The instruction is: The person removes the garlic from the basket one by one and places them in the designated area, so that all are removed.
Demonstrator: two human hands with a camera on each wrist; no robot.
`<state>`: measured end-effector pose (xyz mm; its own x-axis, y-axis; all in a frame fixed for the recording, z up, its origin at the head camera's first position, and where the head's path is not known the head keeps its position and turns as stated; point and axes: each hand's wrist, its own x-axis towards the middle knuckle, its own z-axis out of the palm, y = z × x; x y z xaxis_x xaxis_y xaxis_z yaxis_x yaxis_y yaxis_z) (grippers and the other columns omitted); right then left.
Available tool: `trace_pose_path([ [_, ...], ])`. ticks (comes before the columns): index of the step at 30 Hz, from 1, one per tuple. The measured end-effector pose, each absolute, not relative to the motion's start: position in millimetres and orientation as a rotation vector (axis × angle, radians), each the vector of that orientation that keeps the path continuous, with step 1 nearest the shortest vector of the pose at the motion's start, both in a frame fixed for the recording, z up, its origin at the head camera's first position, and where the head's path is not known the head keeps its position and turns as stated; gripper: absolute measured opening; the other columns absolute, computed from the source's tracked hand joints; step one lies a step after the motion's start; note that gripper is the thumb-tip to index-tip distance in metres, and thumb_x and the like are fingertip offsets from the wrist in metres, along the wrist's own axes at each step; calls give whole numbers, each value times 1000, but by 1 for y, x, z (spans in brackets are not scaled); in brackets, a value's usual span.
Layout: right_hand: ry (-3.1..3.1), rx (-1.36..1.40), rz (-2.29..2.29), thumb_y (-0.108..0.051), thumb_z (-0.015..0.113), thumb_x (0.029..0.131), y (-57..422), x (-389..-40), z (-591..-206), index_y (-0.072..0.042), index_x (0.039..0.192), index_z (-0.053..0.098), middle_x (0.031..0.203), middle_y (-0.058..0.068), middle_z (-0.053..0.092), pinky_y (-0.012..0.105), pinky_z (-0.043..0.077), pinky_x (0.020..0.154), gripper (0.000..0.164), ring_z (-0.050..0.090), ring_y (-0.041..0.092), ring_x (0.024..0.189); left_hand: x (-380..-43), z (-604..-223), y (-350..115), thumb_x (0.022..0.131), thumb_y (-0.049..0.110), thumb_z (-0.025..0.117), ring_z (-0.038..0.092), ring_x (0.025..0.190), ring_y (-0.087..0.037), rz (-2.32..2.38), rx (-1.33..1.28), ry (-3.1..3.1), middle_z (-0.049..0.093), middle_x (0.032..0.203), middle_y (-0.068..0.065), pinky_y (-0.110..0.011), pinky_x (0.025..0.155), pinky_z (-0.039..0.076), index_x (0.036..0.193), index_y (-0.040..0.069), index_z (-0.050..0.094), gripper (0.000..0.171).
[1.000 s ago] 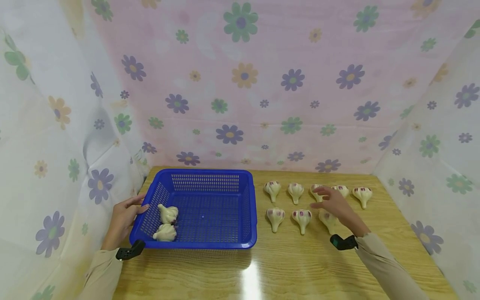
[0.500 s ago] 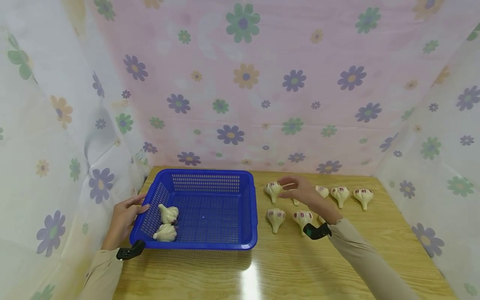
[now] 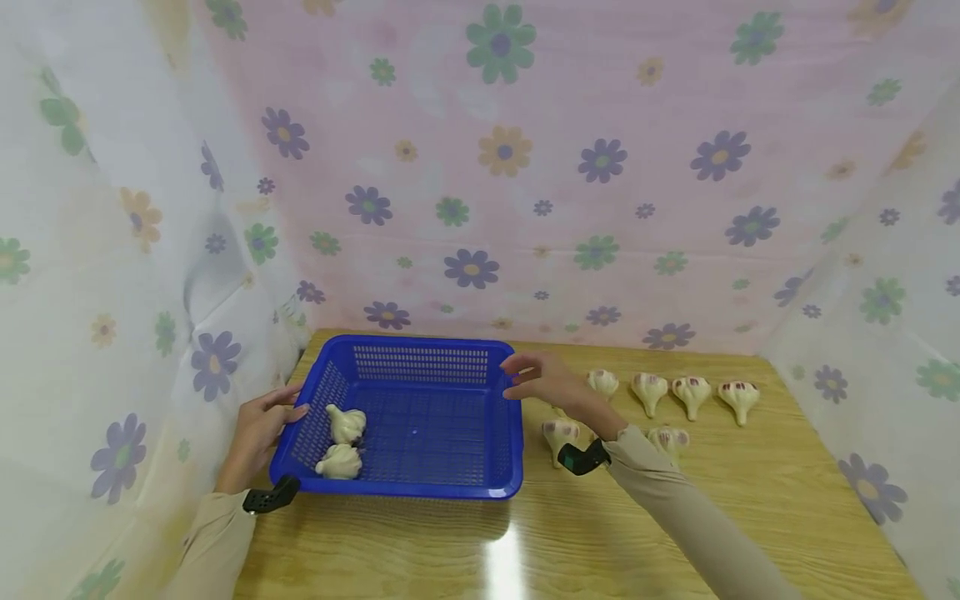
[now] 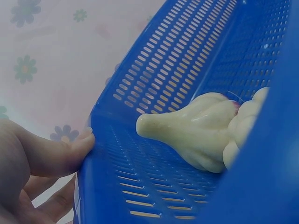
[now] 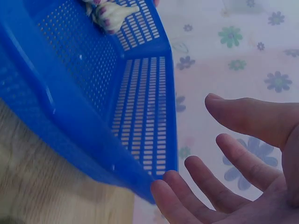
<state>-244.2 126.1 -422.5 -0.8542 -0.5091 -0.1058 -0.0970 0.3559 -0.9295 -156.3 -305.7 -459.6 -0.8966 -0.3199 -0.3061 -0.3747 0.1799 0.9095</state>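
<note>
A blue plastic basket [image 3: 405,490] with slotted walls stands on the left of the table. Two garlic bulbs, an upper one [image 3: 347,425] and a lower one [image 3: 339,462], lie inside along its left wall. My left hand [image 3: 258,433] holds the left rim, the thumb [image 4: 60,151] at the edge and the other fingers outside the wall. Over the basket's right rim is my right hand [image 3: 555,385], fingers spread and slightly bent, nothing between them. In the right wrist view its little finger [image 5: 170,203] appears close to the rim; contact is uncertain.
Garlic bulbs in two rows occupy the table's right part, among them one at the far right [image 3: 739,400] and one at the row's front left [image 3: 559,435]. My right hand and forearm partly hide several. Flowered cloth [image 3: 480,208] walls the table's back and sides.
My right hand has moved left from above the garlic rows to the basket's right rim. My left hand keeps its hold. The head view has shifted slightly.
</note>
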Motion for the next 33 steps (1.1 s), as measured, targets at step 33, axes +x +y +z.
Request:
trace_pose_path([
  [33,1860,-404,-1595,-15,68,87,23,-245,-438,0,115,60,111,14,63,50,51,81,32,63,32,96,-157,-462,-307,88,12,65,57,84,-10,1861,-680,2394,47,131,-16,-26,69,52,140,7,47,55],
])
